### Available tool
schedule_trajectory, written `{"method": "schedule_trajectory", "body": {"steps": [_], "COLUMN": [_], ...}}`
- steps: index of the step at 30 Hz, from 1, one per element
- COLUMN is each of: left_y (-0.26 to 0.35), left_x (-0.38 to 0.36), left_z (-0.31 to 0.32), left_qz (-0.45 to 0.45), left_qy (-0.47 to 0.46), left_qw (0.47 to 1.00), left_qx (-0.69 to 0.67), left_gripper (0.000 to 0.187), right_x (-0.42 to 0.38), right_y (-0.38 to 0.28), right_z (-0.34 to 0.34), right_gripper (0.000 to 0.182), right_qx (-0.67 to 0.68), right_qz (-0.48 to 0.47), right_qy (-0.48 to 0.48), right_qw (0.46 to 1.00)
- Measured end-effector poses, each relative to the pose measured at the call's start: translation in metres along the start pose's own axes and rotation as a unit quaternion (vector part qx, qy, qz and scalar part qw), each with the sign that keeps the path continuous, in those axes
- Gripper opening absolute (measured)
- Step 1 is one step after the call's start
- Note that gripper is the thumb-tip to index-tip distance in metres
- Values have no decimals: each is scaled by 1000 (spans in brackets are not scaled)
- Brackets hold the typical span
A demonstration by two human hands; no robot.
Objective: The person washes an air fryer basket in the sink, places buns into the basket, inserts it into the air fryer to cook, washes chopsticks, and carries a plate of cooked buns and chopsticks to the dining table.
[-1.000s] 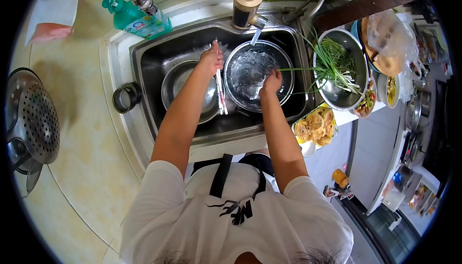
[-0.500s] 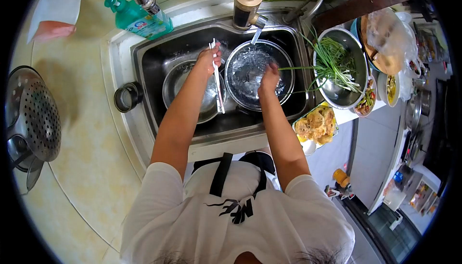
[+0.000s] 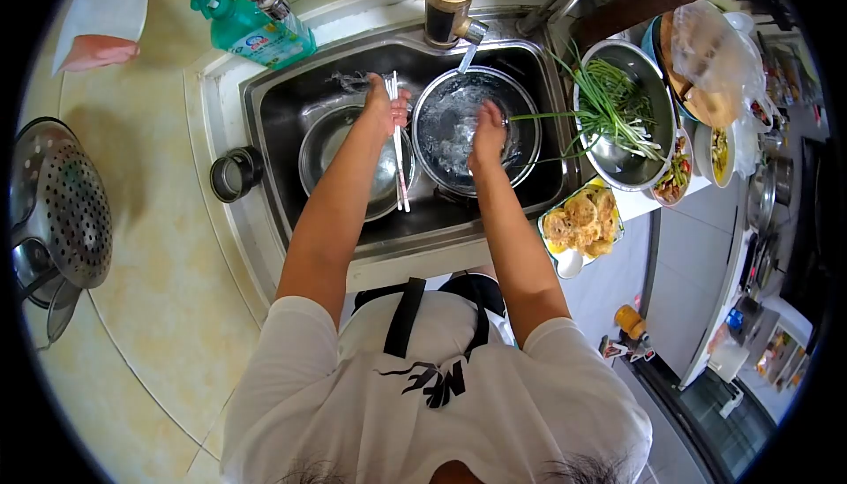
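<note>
My left hand (image 3: 385, 106) is closed round white chopsticks (image 3: 400, 166), which point down over the left bowl. That metal bowl (image 3: 328, 144) lies in the sink, partly hidden by my left forearm. Over the right part of a second bowl (image 3: 426, 162), full of rippling water, is my right hand (image 3: 489, 138), its fingers apart and nothing seen in them. Water runs from the tap (image 3: 472, 32) into this second bowl.
Green soap bottle (image 3: 256, 32) behind the sink (image 3: 291, 219); small dark cup (image 3: 231, 175) on its left edge. To the right, a metal bowl of spring onions (image 3: 622, 113), fried food (image 3: 580, 222) and dishes. Steel strainer (image 3: 78, 210) at far left.
My left hand has shifted slightly, its fingers looser round the chopsticks. My right hand has moved a little left and its fingers have spread. The view has tilted slightly.
</note>
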State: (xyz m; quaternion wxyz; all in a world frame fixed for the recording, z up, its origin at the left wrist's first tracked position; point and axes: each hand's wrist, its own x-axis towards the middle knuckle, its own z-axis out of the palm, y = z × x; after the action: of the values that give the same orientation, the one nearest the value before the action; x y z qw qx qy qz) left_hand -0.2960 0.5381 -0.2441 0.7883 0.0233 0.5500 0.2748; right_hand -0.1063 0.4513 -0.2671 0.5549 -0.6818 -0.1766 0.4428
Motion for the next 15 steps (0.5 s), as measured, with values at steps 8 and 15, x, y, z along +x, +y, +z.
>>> {"method": "schedule_trajectory", "body": {"steps": [8, 15], "left_y": [-10, -15], "left_x": [13, 20], "left_z": [2, 7], "left_qz": [94, 176], "left_qy": [32, 9], "left_qw": [994, 969], "left_qx": [-51, -171], "left_gripper": [33, 6], "right_x": [-3, -67], "right_y": [-4, -29], "right_z": [9, 36], "right_gripper": [31, 61], "right_qx": [307, -189], "right_qz": [283, -39], "right_qy": [-269, -375], "right_qw": [868, 907]}}
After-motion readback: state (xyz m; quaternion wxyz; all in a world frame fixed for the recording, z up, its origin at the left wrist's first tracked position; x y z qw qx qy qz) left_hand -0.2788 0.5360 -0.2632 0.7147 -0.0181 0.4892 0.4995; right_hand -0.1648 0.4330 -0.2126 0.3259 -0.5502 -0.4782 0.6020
